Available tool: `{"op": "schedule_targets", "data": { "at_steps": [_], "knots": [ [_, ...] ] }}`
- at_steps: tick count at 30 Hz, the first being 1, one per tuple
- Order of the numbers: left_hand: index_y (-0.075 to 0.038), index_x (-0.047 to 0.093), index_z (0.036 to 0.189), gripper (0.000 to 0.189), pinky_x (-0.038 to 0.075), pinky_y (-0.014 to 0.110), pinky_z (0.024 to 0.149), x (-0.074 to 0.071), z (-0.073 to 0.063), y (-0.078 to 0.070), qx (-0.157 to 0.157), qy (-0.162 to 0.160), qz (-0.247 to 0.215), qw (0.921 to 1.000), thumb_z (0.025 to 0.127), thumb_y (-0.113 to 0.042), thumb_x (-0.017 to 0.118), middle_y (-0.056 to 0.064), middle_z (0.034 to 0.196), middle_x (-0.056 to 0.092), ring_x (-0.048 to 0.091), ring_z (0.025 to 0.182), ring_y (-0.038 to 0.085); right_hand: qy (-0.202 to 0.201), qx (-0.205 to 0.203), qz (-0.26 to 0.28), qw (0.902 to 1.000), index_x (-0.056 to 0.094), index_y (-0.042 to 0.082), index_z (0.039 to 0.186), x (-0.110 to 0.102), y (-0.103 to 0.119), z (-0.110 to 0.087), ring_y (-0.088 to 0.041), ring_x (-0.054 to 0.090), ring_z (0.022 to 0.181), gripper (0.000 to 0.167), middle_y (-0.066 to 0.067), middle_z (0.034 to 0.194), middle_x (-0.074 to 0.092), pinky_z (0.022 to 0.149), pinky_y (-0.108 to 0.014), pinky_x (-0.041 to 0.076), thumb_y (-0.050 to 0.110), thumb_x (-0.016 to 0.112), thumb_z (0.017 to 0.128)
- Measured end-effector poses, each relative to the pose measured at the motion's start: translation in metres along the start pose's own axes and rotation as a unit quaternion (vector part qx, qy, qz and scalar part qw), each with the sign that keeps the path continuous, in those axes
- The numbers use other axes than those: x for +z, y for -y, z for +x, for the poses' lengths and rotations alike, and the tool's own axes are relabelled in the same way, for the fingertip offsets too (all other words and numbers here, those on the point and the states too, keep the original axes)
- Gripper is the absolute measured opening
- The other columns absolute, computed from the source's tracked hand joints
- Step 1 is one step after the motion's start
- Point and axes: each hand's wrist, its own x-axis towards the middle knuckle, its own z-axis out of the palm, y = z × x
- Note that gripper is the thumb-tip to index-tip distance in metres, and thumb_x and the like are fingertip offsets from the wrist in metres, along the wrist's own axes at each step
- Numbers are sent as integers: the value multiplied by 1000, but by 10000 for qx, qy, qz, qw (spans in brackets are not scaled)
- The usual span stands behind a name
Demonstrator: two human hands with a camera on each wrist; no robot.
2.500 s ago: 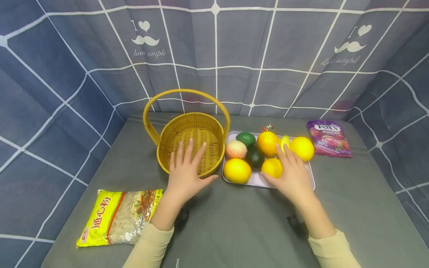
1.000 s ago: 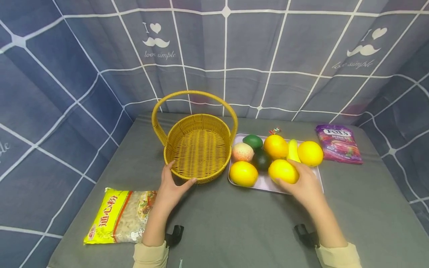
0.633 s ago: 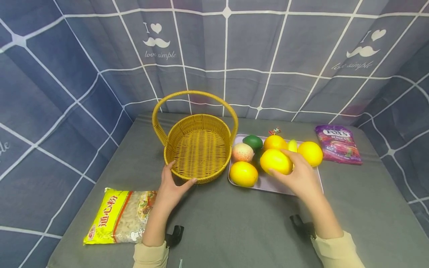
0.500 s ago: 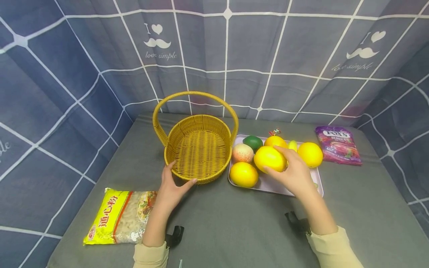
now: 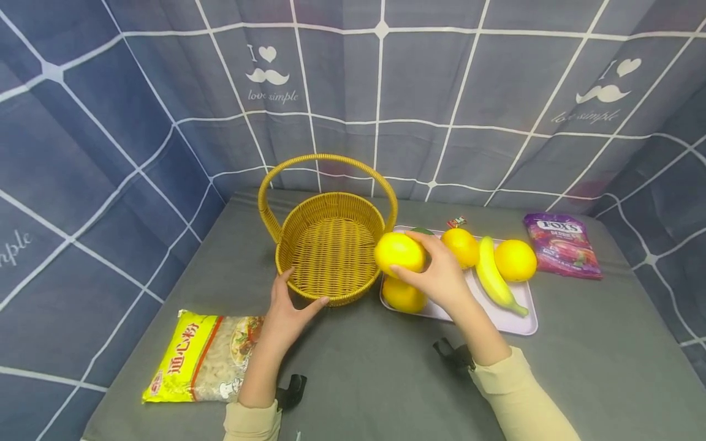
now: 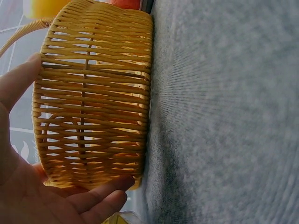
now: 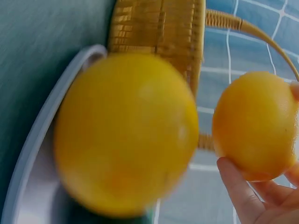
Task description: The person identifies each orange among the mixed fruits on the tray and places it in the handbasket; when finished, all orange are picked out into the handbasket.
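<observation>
My right hand (image 5: pixel 444 275) holds an oval yellow fruit (image 5: pixel 398 252) between thumb and fingers, raised beside the basket's right rim. In the right wrist view the held fruit (image 7: pixel 254 126) is at the right, in the fingertips. Behind it stands the round wicker basket (image 5: pixel 333 245) with a tall handle and nothing inside. My left hand (image 5: pixel 287 315) grips the basket's near left rim, thumb on the edge and other fingers along the side. Below the held fruit, another yellow fruit (image 5: pixel 404 295) lies on the pale purple tray (image 5: pixel 480 306).
A banana (image 5: pixel 493 278), two orange fruits (image 5: pixel 515 260) and part of a green fruit (image 5: pixel 423 231) are on the tray. A purple candy bag (image 5: pixel 562 245) lies at right, a small wrapped candy (image 5: pixel 456 222) behind the tray. A yellow pasta bag (image 5: pixel 204 358) lies at front left.
Both hands came down from hovering open. My left hand took the basket rim; my right took the yellow fruit from the tray, lifted it and carried it left towards the basket.
</observation>
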Motion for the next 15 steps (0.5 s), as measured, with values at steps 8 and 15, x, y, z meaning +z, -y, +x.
{"op": "schedule_targets", "data": {
  "at_steps": [8,15],
  "knots": [
    [-13,18,151,105,31,60,103,0,-1,-2,-30,-38,11,10000,75,-59,75,18,155,15,24,139,39,153,-467,353,9982,56,18,134,46,21,23,-22,55,110,68,-3,128,57,91,-44,46,40,81,75],
    [-12,17,151,102,30,60,104,1,0,-2,-34,-51,28,10000,78,-50,77,19,155,15,26,138,39,358,-619,585,9957,56,14,134,85,33,40,-22,54,113,71,-3,130,57,89,-45,47,41,82,74]
  ]
}}
